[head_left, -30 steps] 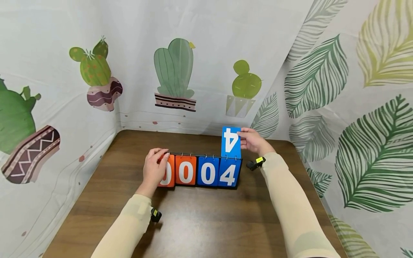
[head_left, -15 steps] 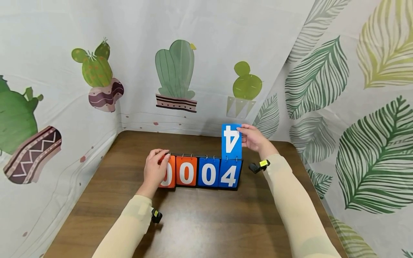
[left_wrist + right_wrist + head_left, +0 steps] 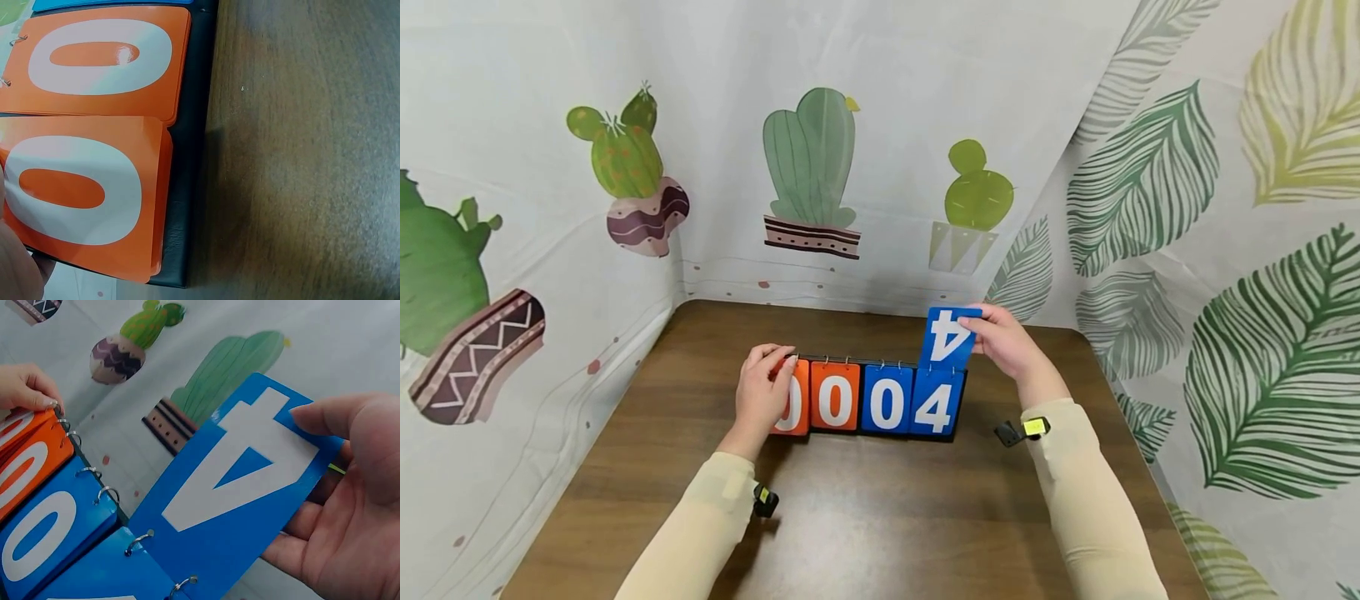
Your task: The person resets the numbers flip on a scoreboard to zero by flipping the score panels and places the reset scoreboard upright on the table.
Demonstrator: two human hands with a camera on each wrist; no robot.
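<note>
A flip scoreboard (image 3: 886, 406) stands on the table, its ring-bound cards reading 0, 0 in orange and 0, 4 in blue. My left hand (image 3: 762, 396) grips its left end, thumb over the front of the first orange card (image 3: 75, 187) and partly covering it. With my right hand (image 3: 1006, 340) I pinch a raised blue card (image 3: 244, 469) by its outer edge, thumb on the face. That card shows an upside-down 4 and stands up from its rings above the right-hand blue card (image 3: 936, 404). The fingers behind it are partly hidden.
The scoreboard sits toward the back of a brown wooden table (image 3: 865, 517). White cloth (image 3: 715, 150) printed with cacti hangs behind and to the left, and leaf-printed cloth (image 3: 1150, 350) at the right.
The right hand first rises slightly, then comes down and to the right, with the raised blue card now leaning to the right. The left hand keeps its hold on the scoreboard.
</note>
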